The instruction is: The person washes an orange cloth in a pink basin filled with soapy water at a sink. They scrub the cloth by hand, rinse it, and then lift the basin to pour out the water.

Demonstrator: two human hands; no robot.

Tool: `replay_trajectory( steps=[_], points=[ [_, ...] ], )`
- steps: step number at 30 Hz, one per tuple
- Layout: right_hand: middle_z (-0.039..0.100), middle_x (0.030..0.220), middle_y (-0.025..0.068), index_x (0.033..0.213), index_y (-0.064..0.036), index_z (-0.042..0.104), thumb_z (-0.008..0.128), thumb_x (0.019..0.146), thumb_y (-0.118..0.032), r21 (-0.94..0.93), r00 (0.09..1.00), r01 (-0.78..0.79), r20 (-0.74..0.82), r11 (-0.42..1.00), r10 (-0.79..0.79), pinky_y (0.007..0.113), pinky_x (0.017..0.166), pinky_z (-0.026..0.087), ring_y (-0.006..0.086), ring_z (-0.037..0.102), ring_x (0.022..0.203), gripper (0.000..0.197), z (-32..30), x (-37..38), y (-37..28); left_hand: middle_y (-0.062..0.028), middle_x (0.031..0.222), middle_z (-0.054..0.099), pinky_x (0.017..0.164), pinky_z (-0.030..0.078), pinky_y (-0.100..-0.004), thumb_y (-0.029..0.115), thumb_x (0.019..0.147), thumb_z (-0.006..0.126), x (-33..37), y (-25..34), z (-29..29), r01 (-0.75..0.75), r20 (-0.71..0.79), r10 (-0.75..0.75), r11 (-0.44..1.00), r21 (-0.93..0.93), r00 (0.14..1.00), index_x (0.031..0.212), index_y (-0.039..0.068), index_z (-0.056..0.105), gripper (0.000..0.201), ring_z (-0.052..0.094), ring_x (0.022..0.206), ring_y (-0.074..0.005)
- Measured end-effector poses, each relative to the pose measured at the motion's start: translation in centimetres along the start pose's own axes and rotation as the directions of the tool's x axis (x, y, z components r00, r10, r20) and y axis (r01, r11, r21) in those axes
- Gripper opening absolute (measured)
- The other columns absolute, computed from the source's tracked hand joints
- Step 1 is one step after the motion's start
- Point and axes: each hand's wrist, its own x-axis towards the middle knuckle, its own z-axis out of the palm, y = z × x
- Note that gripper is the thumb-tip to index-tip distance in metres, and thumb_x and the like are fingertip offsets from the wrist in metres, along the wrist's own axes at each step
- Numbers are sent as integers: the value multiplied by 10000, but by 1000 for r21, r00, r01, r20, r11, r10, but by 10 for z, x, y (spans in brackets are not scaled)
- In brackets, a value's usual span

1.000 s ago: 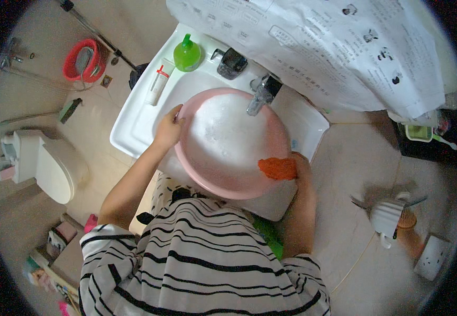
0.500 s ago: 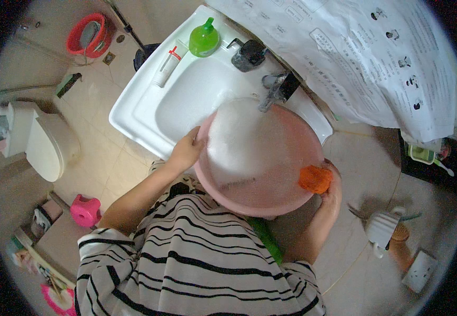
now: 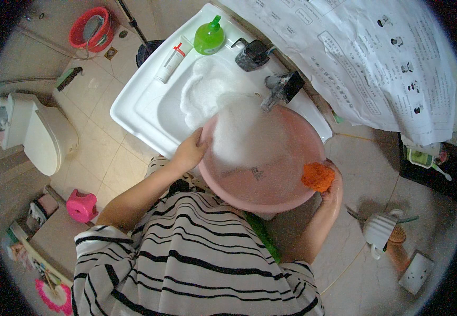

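Note:
A pink plastic basin (image 3: pixel 291 152) is tilted over the near edge of the white sink (image 3: pixel 147 97), with white foam (image 3: pixel 241 131) running over its far rim. My left hand (image 3: pixel 190 151) grips the basin's left rim. At its right rim, my right hand (image 3: pixel 335 187) supports the basin and presses a crumpled orange scrubber (image 3: pixel 318 177) against the inside wall. Foam from the basin spreads across the sink bowl. The black tap (image 3: pixel 281 90) stands just beyond the basin's far rim. Most of the right hand's fingers are hidden behind the scrubber and the basin.
On the sink's left ledge are a green bottle (image 3: pixel 209 38) and a white tube with a red cap (image 3: pixel 170 63). A black cup (image 3: pixel 252 54) stands beside the tap. Printed sheets (image 3: pixel 355 63) hang at the back right. A toilet (image 3: pixel 43 134) and pink stool (image 3: pixel 82 205) are left.
Foam has slid out of the basin into the sink bowl, where a white layer now lies. Less foam covers the basin's bottom. Both hands keep their grip.

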Motion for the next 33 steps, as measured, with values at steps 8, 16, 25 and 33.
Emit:
replay_trajectory(
  steps=[8, 16, 25, 33],
  points=[
    [615, 899, 84, 960, -23, 559, 540, 834, -203, 46, 998, 32, 47, 998, -34, 330, 698, 525, 205, 613, 809, 220, 5, 1, -1, -284, 1187, 500, 943, 381, -382, 282, 873, 479, 1, -6, 2, 34, 55, -34, 999, -4, 998, 1308, -52, 332, 568, 510, 1097, -371],
    [618, 907, 113, 982, 2, 541, 465, 871, -172, 29, 1000, 13, -15, 999, -13, 338, 677, 545, 230, 627, 793, 220, 29, -13, -15, -260, 1207, 505, 941, 395, -366, 321, 900, 485, 3, -14, 5, 95, 112, -99, 995, 40, 989, 1303, -51, 349, 565, 508, 1119, -324],
    [608, 969, 147, 1039, 31, 526, 414, 903, -159, 80, 998, 55, -4, 995, -55, 379, 742, 538, 266, 616, 851, 258, 31, -21, -20, -294, 1283, 413, 1023, 318, -380, 200, 861, 487, 7, -27, 16, 49, 242, -36, 998, -47, 970, 1344, -65, 265, 594, 432, 1196, -359],
    [606, 992, 150, 1082, 36, 509, 405, 910, -170, 95, 997, 72, -5, 993, -72, 366, 739, 546, 259, 619, 870, 288, 44, -34, -24, -295, 1265, 432, 999, 337, -372, 195, 823, 499, 8, -32, 17, 46, 233, -56, 998, 48, 971, 1332, -69, 283, 613, 451, 1173, -371]
  ],
)
